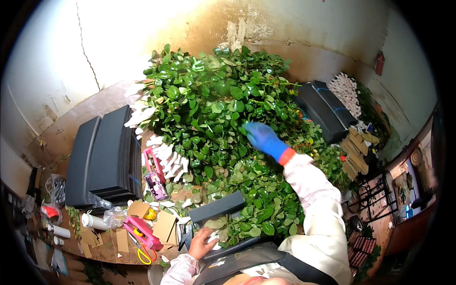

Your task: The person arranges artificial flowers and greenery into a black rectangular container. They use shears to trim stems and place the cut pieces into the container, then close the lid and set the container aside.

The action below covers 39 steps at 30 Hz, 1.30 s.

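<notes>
A large heap of leafy green stems (213,104) covers the middle of the table, with white-sleeved flower heads (168,159) along its left side. My right hand (263,137), in a blue glove with a red cuff, reaches onto the heap. Its fingertips blend into the leaves, so their grip does not show. Bare, my left hand (202,243) is close to my body at the table's near edge. Its fingers curl round a white-sleeved flower head (214,236) beside a dark grey block (217,209). More leafy stems (266,216) lie just right of that block.
Stacked dark grey sheets (111,152) stand on the left, and another dark stack (323,111) at the back right. Pink tape dispensers (143,232), yellow-handled scissors (144,254), cardboard pieces (165,227) and a white bottle (94,222) lie front left. A black metal rack (377,199) stands right.
</notes>
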Tool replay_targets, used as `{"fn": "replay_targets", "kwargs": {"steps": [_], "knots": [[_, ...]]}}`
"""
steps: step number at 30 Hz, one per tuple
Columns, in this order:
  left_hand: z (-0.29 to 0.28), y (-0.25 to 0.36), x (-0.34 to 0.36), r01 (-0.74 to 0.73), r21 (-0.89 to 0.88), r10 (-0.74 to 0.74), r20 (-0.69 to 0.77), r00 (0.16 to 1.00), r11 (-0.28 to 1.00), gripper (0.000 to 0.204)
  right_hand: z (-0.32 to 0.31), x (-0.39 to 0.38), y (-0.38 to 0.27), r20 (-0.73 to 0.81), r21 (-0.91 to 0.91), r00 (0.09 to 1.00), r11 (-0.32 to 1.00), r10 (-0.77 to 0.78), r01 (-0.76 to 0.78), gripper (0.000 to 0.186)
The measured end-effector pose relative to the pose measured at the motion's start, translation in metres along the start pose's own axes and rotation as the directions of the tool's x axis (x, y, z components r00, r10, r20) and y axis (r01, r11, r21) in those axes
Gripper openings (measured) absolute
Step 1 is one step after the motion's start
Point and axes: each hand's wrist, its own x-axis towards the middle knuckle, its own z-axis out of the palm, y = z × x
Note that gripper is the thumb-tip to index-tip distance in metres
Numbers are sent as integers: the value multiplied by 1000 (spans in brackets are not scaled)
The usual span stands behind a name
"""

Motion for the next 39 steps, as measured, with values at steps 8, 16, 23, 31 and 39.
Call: {"fn": "replay_targets", "kwargs": {"steps": [8,16,23,31,39], "knots": [[1,8,5,-54,11,54,1,999,998,44,82,122,56,14,-606,871,697,492,-384,28],[4,-1,1,-132,43,134,-55,989,990,46,19,-2,43,-3,-244,999,969,40,-40,38],[-1,-2,-2,-67,34,67,-2,998,997,47,-40,-72,10,-122,-217,993,976,-5,-22,43],[3,1,4,-150,60,152,-25,988,987,48,-1,-126,89,241,-263,962,963,130,-64,31],[4,5,3,-127,68,129,-21,991,990,48,15,-105,50,210,-326,915,907,344,-266,32]]}}
